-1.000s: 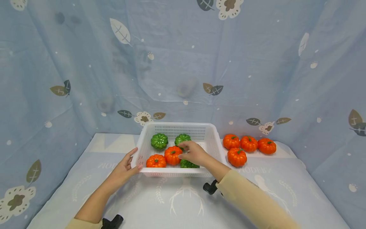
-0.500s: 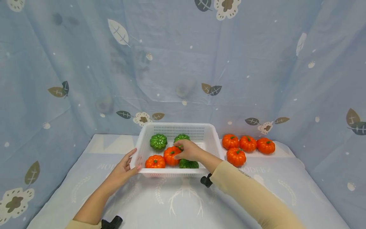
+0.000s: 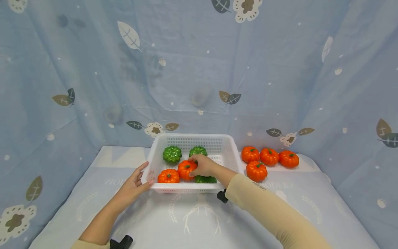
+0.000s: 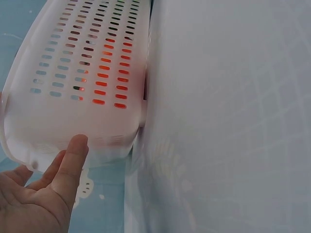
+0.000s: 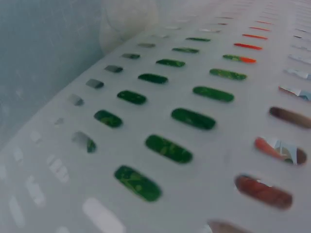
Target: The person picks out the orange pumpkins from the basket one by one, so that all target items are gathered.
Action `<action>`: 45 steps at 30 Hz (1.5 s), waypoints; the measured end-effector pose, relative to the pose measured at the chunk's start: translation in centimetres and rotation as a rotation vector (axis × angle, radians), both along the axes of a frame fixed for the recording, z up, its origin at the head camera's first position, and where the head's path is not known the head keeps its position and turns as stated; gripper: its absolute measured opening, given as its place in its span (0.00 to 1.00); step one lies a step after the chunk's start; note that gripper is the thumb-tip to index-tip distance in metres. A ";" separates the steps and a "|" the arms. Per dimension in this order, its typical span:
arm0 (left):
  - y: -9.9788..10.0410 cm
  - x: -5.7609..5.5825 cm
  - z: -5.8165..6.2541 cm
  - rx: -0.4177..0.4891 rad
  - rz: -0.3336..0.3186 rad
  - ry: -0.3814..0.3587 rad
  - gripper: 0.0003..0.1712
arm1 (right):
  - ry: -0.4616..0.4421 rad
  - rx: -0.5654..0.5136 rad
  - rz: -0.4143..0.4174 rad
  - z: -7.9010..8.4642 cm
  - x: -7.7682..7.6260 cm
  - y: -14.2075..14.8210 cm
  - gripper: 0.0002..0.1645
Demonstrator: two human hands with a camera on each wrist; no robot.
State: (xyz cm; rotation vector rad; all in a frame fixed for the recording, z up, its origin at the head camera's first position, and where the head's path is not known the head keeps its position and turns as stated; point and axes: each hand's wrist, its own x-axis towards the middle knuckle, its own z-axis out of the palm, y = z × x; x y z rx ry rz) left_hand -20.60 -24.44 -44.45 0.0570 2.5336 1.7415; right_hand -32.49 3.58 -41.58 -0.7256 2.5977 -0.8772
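A white perforated basket (image 3: 231, 148) stands on the table, holding two orange pumpkins and three green ones. My left hand (image 3: 133, 186) holds its front left corner, thumb against the front and fingers along the left side; the left wrist view shows the thumb (image 4: 73, 158) at the wall. Inside, my right hand (image 3: 205, 166) grips an orange pumpkin (image 3: 185, 170), thumb at its front right and fingers behind. Left of that sits another orange pumpkin (image 3: 168, 176). One green pumpkin (image 3: 172, 154) is at back left, another (image 3: 198, 150) behind my fingers, a third (image 3: 206, 180) partly under my hand.
Several orange pumpkins (image 3: 269, 157) sit on the table right of the basket. A patterned blue cloth (image 3: 199, 69) hangs behind and on both sides. The right wrist view is filled by the basket's slotted wall (image 5: 194, 145), green showing through.
My right hand has moved slightly left and down onto the orange pumpkin, and its thumb and fingers have closed around it. The left hand stays at the basket corner.
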 end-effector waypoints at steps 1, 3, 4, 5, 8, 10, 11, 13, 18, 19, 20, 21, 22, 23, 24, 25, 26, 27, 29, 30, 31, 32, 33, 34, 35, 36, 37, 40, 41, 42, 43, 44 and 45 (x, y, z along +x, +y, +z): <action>0.0 0.0 0.0 0.000 0.000 0.001 0.52 | 0.007 0.006 -0.002 0.0 0.0 0.0 0.37; 0.0 0.0 0.0 0.004 0.000 0.002 0.52 | 0.022 0.020 -0.007 0.0 0.1 0.0 0.39; 0.0 0.0 -0.1 0.003 -0.001 0.003 0.52 | 0.022 0.023 -0.009 0.0 0.2 0.0 0.40; -0.1 0.0 -0.1 0.005 -0.002 0.005 0.51 | 0.022 0.028 -0.013 0.0 0.2 0.0 0.40; 0.0 0.1 0.0 0.011 -0.008 0.006 0.51 | 0.008 0.018 -0.020 0.0 0.3 0.0 0.42; 0.0 0.1 0.0 0.009 -0.009 0.003 0.51 | -0.010 0.004 -0.025 0.0 0.3 0.0 0.42; 0.0 0.1 0.1 0.009 -0.009 0.003 0.51 | -0.017 -0.003 -0.027 0.0 0.3 0.0 0.42; 0.1 0.1 0.1 0.009 -0.009 0.000 0.51 | -0.027 -0.019 -0.032 -0.1 0.2 0.0 0.42; 0.1 0.1 0.1 0.013 -0.007 -0.007 0.51 | -0.016 -0.018 -0.035 -0.5 -0.1 0.1 0.40; 0.1 0.1 0.1 0.013 -0.006 -0.009 0.51 | -0.016 -0.019 -0.034 -0.5 -0.1 0.1 0.40; 0.1 0.1 0.1 0.010 -0.005 -0.009 0.51 | -0.016 -0.019 -0.033 -0.5 -0.2 0.1 0.40; 0.1 0.1 0.2 0.007 -0.004 -0.010 0.51 | -0.018 -0.019 -0.033 -0.5 -0.2 0.1 0.40; 0.1 0.1 0.2 0.005 -0.004 -0.010 0.51 | -0.023 -0.019 -0.034 -0.5 -0.2 0.1 0.40; 0.1 0.1 0.2 0.005 -0.005 -0.010 0.51 | -0.028 -0.019 -0.033 -0.4 -0.3 0.1 0.40; 0.1 0.1 0.2 0.002 -0.004 -0.009 0.51 | -0.032 -0.020 -0.032 -0.3 -0.3 0.1 0.40; 0.1 0.1 0.2 0.001 -0.004 -0.009 0.52 | -0.034 -0.020 -0.031 -0.2 -0.3 0.2 0.40; 0.1 0.1 0.2 0.002 -0.005 -0.009 0.52 | -0.035 -0.019 -0.030 -0.2 -0.3 0.2 0.40; 0.1 0.1 0.2 0.002 -0.005 -0.008 0.52 | -0.036 -0.021 -0.029 -0.1 -0.4 0.2 0.40; 0.1 0.1 0.2 0.005 -0.006 -0.007 0.52 | -0.030 -0.025 -0.025 0.1 -0.4 0.3 0.39; 0.1 0.1 0.2 0.004 -0.006 -0.006 0.52 | -0.027 -0.030 -0.026 0.3 -0.4 0.4 0.39; 0.1 0.1 0.2 0.006 -0.007 -0.004 0.52 | -0.029 -0.038 -0.029 0.4 -0.4 0.4 0.39; 0.1 0.1 0.2 0.009 -0.008 -0.002 0.52 | -0.027 -0.044 -0.032 0.6 -0.4 0.5 0.39; 0.1 0.1 0.2 0.008 -0.008 0.001 0.52 | -0.029 -0.051 -0.036 0.9 -0.3 0.5 0.39; 0.1 0.1 0.2 0.009 -0.008 0.002 0.52 | -0.030 -0.061 -0.038 1.1 -0.2 0.6 0.39; 0.1 0.1 0.1 0.009 -0.008 0.004 0.52 | -0.034 -0.071 -0.043 1.4 0.0 0.7 0.39; 0.1 0.1 0.1 0.013 -0.008 0.005 0.52 | -0.033 -0.078 -0.047 1.7 0.1 0.8 0.39; 0.1 0.1 0.0 0.015 -0.008 0.005 0.52 | -0.035 -0.087 -0.050 2.0 0.2 0.9 0.39; 0.0 0.1 -0.1 0.019 -0.007 0.006 0.52 | -0.024 -0.094 -0.053 2.9 0.7 1.3 0.37; 0.0 0.1 -0.1 0.019 -0.006 0.006 0.52 | -0.013 -0.090 -0.050 3.2 0.8 1.4 0.37; 0.0 0.1 -0.1 0.019 -0.004 0.006 0.52 | -0.001 -0.090 -0.044 3.5 0.9 1.6 0.37; 0.0 0.1 -0.1 0.019 -0.004 0.006 0.52 | 0.006 -0.083 -0.041 3.8 1.1 1.8 0.37; 0.0 0.1 -0.1 0.020 -0.004 0.006 0.52 | 0.015 -0.080 -0.036 4.1 1.3 2.0 0.37; 0.0 0.1 0.0 0.023 -0.005 0.005 0.52 | 0.021 -0.078 -0.033 4.4 1.4 2.2 0.37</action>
